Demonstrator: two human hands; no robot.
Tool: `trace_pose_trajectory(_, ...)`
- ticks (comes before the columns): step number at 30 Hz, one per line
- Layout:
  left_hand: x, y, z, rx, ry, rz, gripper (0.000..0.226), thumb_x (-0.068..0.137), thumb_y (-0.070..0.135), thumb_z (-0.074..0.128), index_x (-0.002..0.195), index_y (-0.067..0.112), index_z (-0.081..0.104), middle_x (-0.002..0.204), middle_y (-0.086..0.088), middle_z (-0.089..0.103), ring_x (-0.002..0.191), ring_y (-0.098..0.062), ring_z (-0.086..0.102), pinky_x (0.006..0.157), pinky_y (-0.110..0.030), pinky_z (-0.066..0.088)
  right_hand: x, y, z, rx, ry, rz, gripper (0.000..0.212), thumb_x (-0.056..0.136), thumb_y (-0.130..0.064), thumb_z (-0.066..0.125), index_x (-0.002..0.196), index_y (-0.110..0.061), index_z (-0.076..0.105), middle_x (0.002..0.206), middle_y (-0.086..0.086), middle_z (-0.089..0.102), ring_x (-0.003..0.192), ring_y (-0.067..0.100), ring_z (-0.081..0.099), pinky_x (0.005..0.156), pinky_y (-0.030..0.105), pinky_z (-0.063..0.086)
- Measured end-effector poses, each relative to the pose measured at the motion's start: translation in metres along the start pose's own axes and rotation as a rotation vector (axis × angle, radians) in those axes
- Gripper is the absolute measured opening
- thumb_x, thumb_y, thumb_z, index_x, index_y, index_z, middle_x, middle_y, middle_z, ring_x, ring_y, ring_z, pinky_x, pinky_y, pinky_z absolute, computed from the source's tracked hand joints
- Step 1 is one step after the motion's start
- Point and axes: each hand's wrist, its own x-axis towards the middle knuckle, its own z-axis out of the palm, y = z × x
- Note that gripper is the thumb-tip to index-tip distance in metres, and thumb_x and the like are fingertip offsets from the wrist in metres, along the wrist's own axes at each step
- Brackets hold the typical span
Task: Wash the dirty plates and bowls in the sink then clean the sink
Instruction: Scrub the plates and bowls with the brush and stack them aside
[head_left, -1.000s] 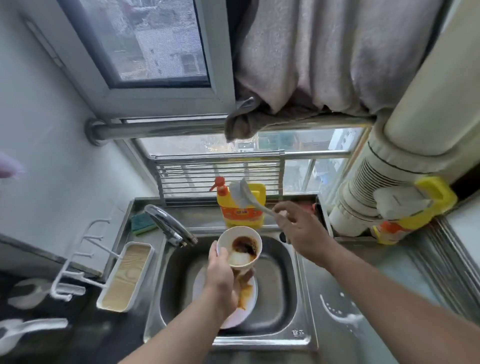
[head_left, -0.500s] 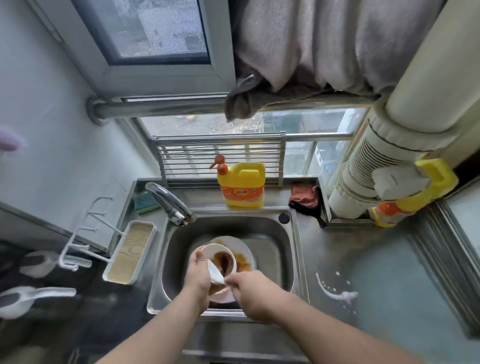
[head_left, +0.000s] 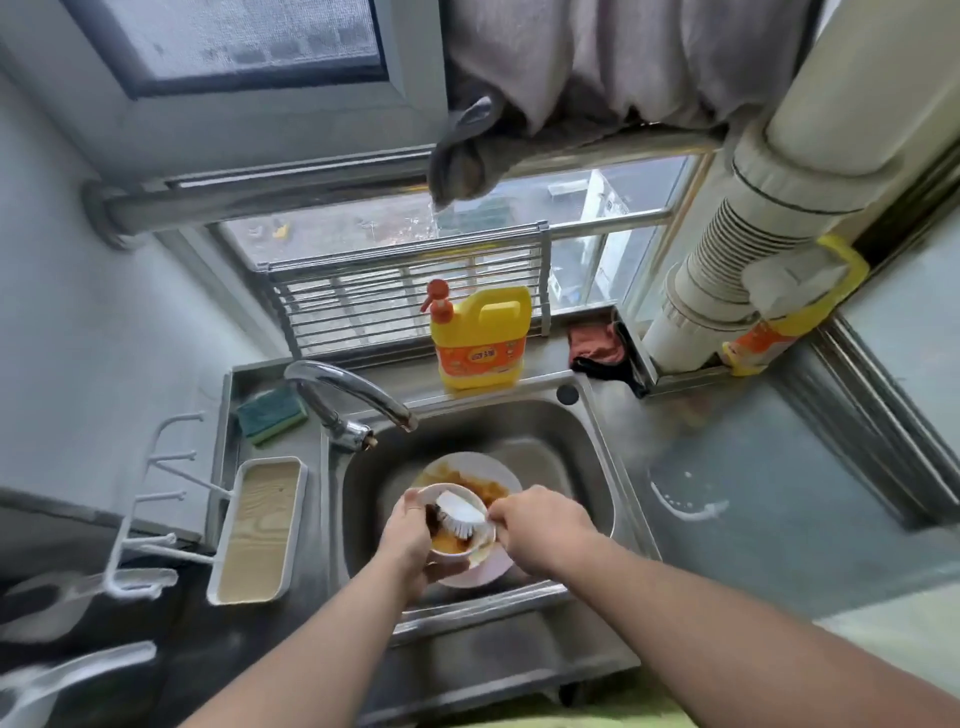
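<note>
Over the sink's front edge, our left hand grips the bowl while our right hand holds the brush bristles-down inside it.

This was a small home kitchen, cramped into a window corner. A stainless steel sink with a curved tap sat under the window, a yellow detergent bottle and a scouring sponge on its ledge (high up, with buildings visible far below), a ribbed vent pipe alongside.
</note>
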Motion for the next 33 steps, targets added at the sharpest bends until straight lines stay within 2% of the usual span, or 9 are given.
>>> trace_pose_trajectory(5, 0.007, 0.011, 0.004, 0.029, 0.022, 0.064, 0.029, 0.111, 0.052, 0.035, 0.124, 0.033, 0.053, 0.117, -0.015, 0.064, 0.1, -0.041, 0.067, 0.069, -0.059, 0.063, -0.014, -0.019, 0.009, 0.089, -0.062, -0.072, 0.034, 0.1, -0.031, 0.051, 0.124, -0.037, 0.074, 0.114, -0.005, 0.072, 0.083, 0.019, 0.069, 0.072, 0.03, 0.06)
trace_pose_trajectory(10, 0.0, 0.004, 0.011, -0.019, -0.088, -0.038, 0.036, 0.112, 0.054, 0.03, 0.128, 0.032, 0.053, 0.117, -0.02, 0.071, 0.104, -0.044, 0.071, 0.088, -0.066, 0.059, 0.007, -0.007, -0.01, -0.115, 0.04, 0.021, 0.039, 0.098, -0.024, 0.05, 0.128, -0.039, 0.07, 0.121, -0.004, 0.072, 0.106, 0.024, 0.067, 0.084, 0.035, 0.056)
trace_pose_trajectory(14, 0.015, 0.005, 0.001, 0.058, 0.0, 0.009, 0.039, 0.11, 0.059, 0.031, 0.132, 0.033, 0.051, 0.119, -0.018, 0.066, 0.103, -0.045, 0.069, 0.076, -0.066, 0.061, -0.01, -0.015, 0.015, -0.006, -0.105, -0.131, 0.034, 0.099, -0.029, 0.052, 0.124, -0.034, 0.075, 0.122, -0.004, 0.073, 0.107, 0.022, 0.068, 0.089, 0.03, 0.055)
trace_pose_trajectory(16, 0.018, 0.001, -0.002, 0.07, 0.007, 0.018, 0.04, 0.11, 0.057, 0.032, 0.132, 0.032, 0.055, 0.117, -0.015, 0.069, 0.102, -0.042, 0.07, 0.072, -0.062, 0.062, -0.004, 0.006, 0.006, -0.064, -0.07, -0.052, 0.036, 0.098, -0.032, 0.05, 0.126, -0.042, 0.072, 0.127, -0.007, 0.071, 0.113, 0.021, 0.066, 0.091, 0.03, 0.053)
trace_pose_trajectory(20, 0.006, -0.002, 0.014, -0.038, -0.058, -0.116, 0.052, 0.108, 0.065, 0.028, 0.128, 0.025, 0.055, 0.114, -0.022, 0.073, 0.097, -0.043, 0.074, 0.086, -0.061, 0.061, 0.001, -0.01, 0.005, -0.213, 0.004, -0.095, 0.026, 0.1, -0.028, 0.049, 0.119, -0.036, 0.065, 0.116, 0.002, 0.069, 0.106, 0.032, 0.066, 0.078, 0.034, 0.047)
trace_pose_trajectory(24, 0.021, 0.017, -0.008, 0.23, -0.042, -0.082, 0.064, 0.104, 0.072, 0.028, 0.124, 0.019, 0.06, 0.101, -0.022, 0.077, 0.079, -0.035, 0.077, 0.066, -0.044, 0.063, -0.006, -0.008, 0.011, -0.372, -0.035, -0.274, 0.029, 0.099, -0.018, 0.055, 0.123, -0.031, 0.064, 0.111, 0.005, 0.07, 0.103, 0.036, 0.069, 0.075, 0.042, 0.054)
trace_pose_trajectory(28, 0.022, 0.027, -0.013, 0.404, -0.12, -0.074, 0.059, 0.107, 0.068, 0.026, 0.12, 0.024, 0.064, 0.1, -0.015, 0.08, 0.093, -0.031, 0.077, 0.065, -0.041, 0.063, 0.002, 0.005, 0.001, -0.484, 0.011, -0.283, 0.036, 0.101, -0.006, 0.054, 0.131, -0.024, 0.062, 0.112, 0.005, 0.07, 0.1, 0.035, 0.071, 0.072, 0.041, 0.055)
trace_pose_trajectory(30, 0.022, 0.03, -0.009, 0.449, -0.133, 0.027, 0.045, 0.109, 0.062, 0.028, 0.12, 0.032, 0.06, 0.113, -0.013, 0.075, 0.098, -0.034, 0.075, 0.068, -0.046, 0.065, -0.001, 0.002, 0.009, -0.34, -0.036, -0.173, 0.035, 0.1, -0.012, 0.053, 0.129, -0.029, 0.062, 0.111, 0.004, 0.068, 0.102, 0.034, 0.069, 0.074, 0.039, 0.051)
trace_pose_trajectory(33, 0.037, 0.018, -0.006, 0.436, -0.062, 0.247, 0.026, 0.107, 0.059, 0.039, 0.115, 0.048, 0.062, 0.122, -0.007, 0.068, 0.105, -0.033, 0.07, 0.08, -0.057, 0.064, -0.003, -0.009, 0.021, 0.278, -0.15, 0.095, 0.031, 0.1, -0.019, 0.051, 0.122, -0.028, 0.07, 0.111, 0.006, 0.071, 0.09, 0.029, 0.066, 0.073, 0.036, 0.052)
